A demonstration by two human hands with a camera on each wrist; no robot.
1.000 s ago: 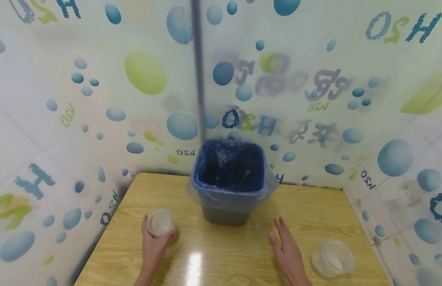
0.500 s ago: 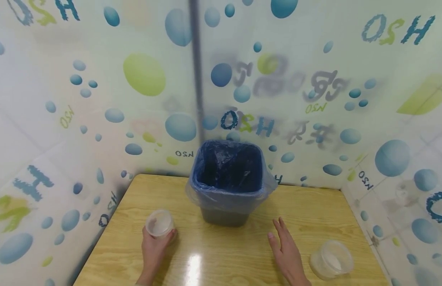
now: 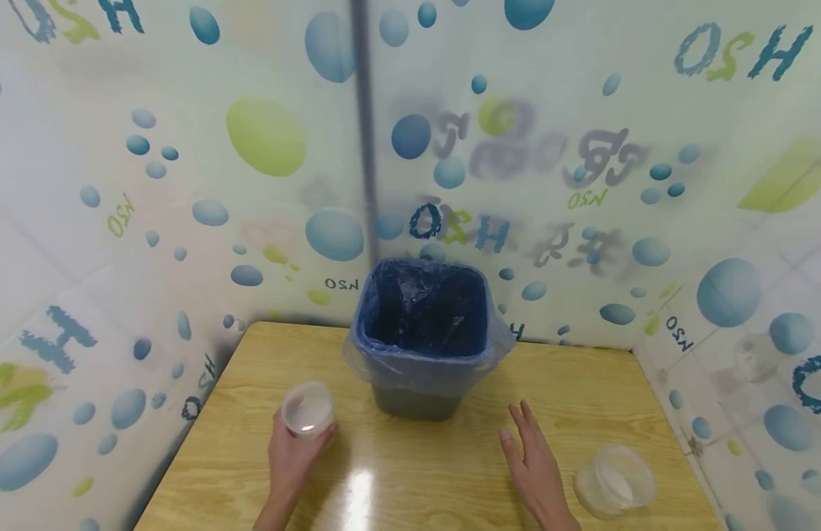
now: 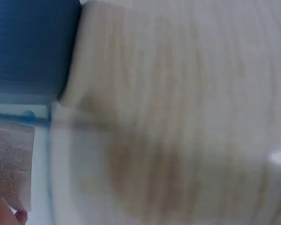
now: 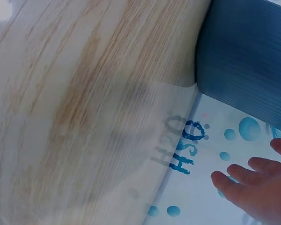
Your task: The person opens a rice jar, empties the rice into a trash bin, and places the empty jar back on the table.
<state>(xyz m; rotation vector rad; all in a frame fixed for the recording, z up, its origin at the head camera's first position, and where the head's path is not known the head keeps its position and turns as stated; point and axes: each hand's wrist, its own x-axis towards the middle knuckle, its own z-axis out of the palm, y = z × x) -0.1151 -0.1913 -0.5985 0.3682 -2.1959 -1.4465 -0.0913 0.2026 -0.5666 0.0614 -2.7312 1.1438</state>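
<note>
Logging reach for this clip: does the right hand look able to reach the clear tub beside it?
Probably yes: the right hand is free, and the clear tub stands on the table to its right, with nothing visible between them.

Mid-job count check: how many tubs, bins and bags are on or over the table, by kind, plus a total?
Tubs: 2
Bin: 1
Bag, lining the bin: 1
Total: 4
</note>
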